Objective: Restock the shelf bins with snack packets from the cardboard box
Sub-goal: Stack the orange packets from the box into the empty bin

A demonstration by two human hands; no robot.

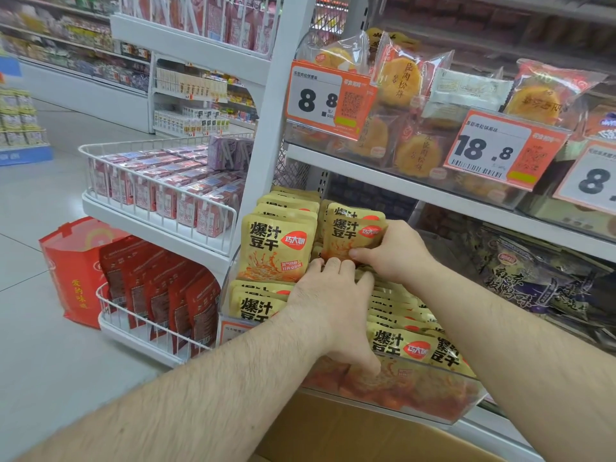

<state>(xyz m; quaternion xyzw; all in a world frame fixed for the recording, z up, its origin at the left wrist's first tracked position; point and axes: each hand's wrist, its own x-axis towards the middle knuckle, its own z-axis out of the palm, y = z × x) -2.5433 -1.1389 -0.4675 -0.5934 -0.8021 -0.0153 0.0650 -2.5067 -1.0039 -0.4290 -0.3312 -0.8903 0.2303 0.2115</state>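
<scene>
Watching the head view, the only one I have. I am seeing both bare hands working inside the clear shelf bin [460, 405] at about 6 o'clock in frame, which is packed with yellow snack packets [276, 251].

Right hand [396, 251], near centre: thumb and fingers are pinching a small sheaf of packets [353, 228] upright at the back of the bin, at 12 o'clock from the left hand.

Left hand [336, 311]: fingers are spread and pressing down on the flat-lying rows, thumb hooking toward the bin's front wall.

Cardboard box [350, 435] is sitting at 6 o'clock, just below the bin; its contents are hidden from me.

Risks, as I am judging them:
- The standing stack at 10 o'clock is leaning forward; a nudge from the left wrist could tip it over the bin's left edge.
- The pinch is holding several slick packets at once; the outer ones could slide out while being seated.
- The bin is looking nearly full, so forcing more in could buckle the front rows over the low front wall into the box.
</scene>
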